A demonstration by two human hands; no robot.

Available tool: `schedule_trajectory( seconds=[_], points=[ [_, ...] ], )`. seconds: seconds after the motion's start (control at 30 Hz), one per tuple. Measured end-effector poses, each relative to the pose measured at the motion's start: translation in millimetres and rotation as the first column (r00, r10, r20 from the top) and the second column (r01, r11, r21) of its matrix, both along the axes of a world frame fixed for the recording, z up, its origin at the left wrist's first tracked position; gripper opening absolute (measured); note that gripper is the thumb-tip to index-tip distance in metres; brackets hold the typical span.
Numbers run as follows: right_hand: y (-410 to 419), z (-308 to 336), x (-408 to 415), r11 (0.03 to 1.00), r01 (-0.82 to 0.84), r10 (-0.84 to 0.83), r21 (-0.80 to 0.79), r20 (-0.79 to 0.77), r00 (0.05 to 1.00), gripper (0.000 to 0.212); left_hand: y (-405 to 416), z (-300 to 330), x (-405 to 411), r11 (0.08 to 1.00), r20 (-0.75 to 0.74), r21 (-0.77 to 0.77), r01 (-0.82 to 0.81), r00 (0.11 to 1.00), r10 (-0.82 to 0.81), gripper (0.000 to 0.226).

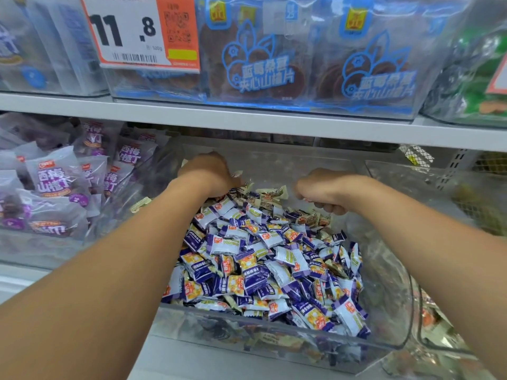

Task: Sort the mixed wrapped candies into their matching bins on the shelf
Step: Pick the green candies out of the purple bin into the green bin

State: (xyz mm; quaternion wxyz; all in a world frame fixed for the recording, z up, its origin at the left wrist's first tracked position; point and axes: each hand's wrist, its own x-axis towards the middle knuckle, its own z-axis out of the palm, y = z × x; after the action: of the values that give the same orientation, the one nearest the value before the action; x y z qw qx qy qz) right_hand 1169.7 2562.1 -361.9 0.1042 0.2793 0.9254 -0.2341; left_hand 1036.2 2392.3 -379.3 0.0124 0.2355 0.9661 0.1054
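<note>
Apparently both hands grip candies inside clear bin.

I read "11.8" in bold black on the white-and-orange price tag, with "500g" beneath and a QR code. Blue-printed packs on the upper shelf read 蓝莓条夹心山楂片. Purple packs at left read 西梅山楂丁

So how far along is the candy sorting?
Done: nothing I can confirm. In hand: both hands, left and right, dig among the cream-wrapped candies at the back of the clear bin. Left: those cream pieces among the purple candies.
</note>
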Motion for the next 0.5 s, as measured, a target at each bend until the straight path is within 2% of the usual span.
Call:
schedule_trajectory(
  seconds=[0.1,0.17,0.27,0.33,0.37,0.47,0.5],
  points=[
    [0.0,-2.2,0.5,0.985,-0.137,0.125,0.105,0.108,0.986,0.030,1.5,-1.9,4.7,0.998,-0.007,0.051,-0.045,0.999,0.045,0.060],
    [-1.3,-5.5,-1.2,0.953,-0.224,0.188,0.205,0.179,0.966,0.021,0.3,-1.3,6.1,0.993,-0.019,0.112,-0.030,0.999,0.032,0.048],
    [3.1,-16.8,-11.2,0.902,-0.255,0.187,0.348,0.215,0.958,0.036,-6.5,0.9,8.6,0.954,-0.008,0.297,0.028,1.000,-0.027,0.028],
    [4.7,-23.4,-14.8,0.865,-0.294,0.191,0.407,0.274,0.943,0.039,-12.7,3.5,11.8,0.922,-0.014,0.382,0.062,0.998,-0.061,0.022],
    [3.3,-25.6,-15.5,0.851,-0.318,0.195,0.418,0.311,0.930,0.037,-16.3,5.1,15.2,0.908,-0.008,0.412,0.071,0.997,-0.075,0.022],
    [-3.1,-28.5,-13.7,0.832,-0.318,0.187,0.455,0.308,0.933,0.003,-27.3,8.9,30.2,0.829,0.024,0.553,0.085,0.993,-0.118,0.026],
    [-5.9,-28.2,-12.7,0.824,-0.307,0.186,0.477,0.284,0.941,0.011,-30.5,9.9,36.0,0.792,0.008,0.603,0.096,0.992,-0.126,0.028]
  ],
)
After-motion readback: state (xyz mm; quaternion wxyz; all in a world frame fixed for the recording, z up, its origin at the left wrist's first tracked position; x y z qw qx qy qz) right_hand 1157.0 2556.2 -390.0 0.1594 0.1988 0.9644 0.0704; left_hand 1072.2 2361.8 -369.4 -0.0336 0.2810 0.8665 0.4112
